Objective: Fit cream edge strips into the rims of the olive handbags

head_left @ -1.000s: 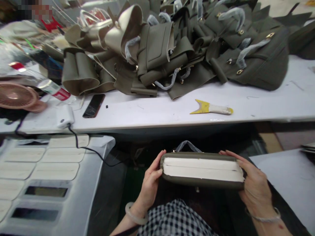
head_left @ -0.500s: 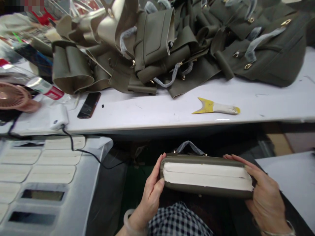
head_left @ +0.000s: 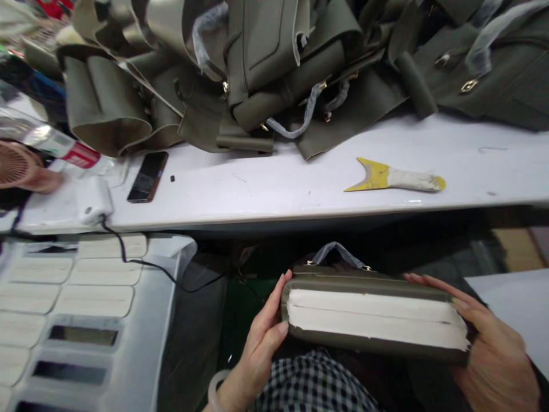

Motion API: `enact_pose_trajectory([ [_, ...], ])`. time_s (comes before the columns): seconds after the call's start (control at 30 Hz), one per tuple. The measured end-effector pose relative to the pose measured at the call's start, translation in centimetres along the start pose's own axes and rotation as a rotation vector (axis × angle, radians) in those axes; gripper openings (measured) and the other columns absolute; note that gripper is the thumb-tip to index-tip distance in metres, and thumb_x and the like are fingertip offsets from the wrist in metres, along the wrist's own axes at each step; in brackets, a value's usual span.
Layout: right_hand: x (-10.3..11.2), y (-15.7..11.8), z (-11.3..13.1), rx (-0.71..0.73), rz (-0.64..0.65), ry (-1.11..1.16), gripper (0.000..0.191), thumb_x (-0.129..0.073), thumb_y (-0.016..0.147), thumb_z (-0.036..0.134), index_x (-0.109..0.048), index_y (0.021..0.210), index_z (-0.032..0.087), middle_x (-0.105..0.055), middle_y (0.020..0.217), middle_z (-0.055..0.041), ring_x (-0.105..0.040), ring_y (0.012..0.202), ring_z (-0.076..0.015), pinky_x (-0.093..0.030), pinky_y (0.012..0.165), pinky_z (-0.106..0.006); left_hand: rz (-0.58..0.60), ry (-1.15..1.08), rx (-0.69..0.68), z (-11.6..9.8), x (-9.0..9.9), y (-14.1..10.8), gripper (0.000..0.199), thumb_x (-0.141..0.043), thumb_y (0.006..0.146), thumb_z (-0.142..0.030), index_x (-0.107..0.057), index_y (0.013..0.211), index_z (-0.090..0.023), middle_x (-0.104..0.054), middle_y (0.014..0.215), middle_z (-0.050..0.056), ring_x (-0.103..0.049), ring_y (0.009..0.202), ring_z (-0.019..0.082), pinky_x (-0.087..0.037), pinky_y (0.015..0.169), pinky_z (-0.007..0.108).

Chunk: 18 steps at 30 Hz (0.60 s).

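Between my hands is a dark olive handbag [head_left: 343, 342], its long side toward me. A white panel [head_left: 373, 317] with a line along its length covers that side. My left hand [head_left: 261, 337] grips the left end, thumb on the near edge and fingers over the far edge. Around the right end my right hand [head_left: 497, 337] is closed, its fingers along the far edge and part of its thumb side hidden. A plastic-wrapped handle [head_left: 334, 252] with gold fittings rises behind the bag.
Olive bag pieces [head_left: 266, 68] are heaped along the back of the white table [head_left: 257, 194]. A yellow forked tool [head_left: 394, 176], a phone [head_left: 148, 177], a white charger [head_left: 95, 200] and a pink fan [head_left: 21, 166] lie there. Lower left, cream panels [head_left: 96, 300] rest on a plastic bin [head_left: 158, 320].
My view has moved closer to the table, so the heap and tool appear larger. Both hands still hold the handbag, whose right end and my right hand have shifted right and slightly down.
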State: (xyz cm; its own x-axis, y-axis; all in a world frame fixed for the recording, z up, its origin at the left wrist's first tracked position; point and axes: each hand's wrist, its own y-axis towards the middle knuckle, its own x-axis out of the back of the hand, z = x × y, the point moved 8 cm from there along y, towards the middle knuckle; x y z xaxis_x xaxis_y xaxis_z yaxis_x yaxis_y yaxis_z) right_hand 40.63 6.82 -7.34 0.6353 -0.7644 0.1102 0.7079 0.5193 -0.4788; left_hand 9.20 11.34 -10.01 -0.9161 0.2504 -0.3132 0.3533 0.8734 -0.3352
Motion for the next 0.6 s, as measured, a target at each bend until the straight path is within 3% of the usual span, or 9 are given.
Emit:
enact_pose_trajectory([
  [0.3,-0.08,-0.05,0.15,0.012,0.001,0.005,0.034,-0.064,0.071,0.034,-0.076,0.096,0.014,-0.074,0.107,-0.0134,-0.071,0.091,-0.0241,-0.059,0.07,-0.021,0.029,0.009,-0.019,-0.16,-0.51,-0.1,0.062,-0.051,0.094,-0.029,-0.031,0.152,-0.033,-0.022,0.163,-0.003,-0.017,0.15,0.027,-0.012,0.124,0.043],
  [0.6,-0.03,-0.12,0.08,0.002,-0.01,0.005,0.034,-0.062,0.072,0.034,-0.076,0.096,0.014,-0.074,0.107,-0.0144,-0.071,0.092,-0.0257,-0.059,0.069,-0.022,0.005,0.008,0.007,-0.51,-0.59,-0.07,0.059,-0.053,0.093,-0.03,-0.036,0.15,-0.036,-0.026,0.162,-0.004,-0.021,0.149,0.027,-0.015,0.124,0.041],
])
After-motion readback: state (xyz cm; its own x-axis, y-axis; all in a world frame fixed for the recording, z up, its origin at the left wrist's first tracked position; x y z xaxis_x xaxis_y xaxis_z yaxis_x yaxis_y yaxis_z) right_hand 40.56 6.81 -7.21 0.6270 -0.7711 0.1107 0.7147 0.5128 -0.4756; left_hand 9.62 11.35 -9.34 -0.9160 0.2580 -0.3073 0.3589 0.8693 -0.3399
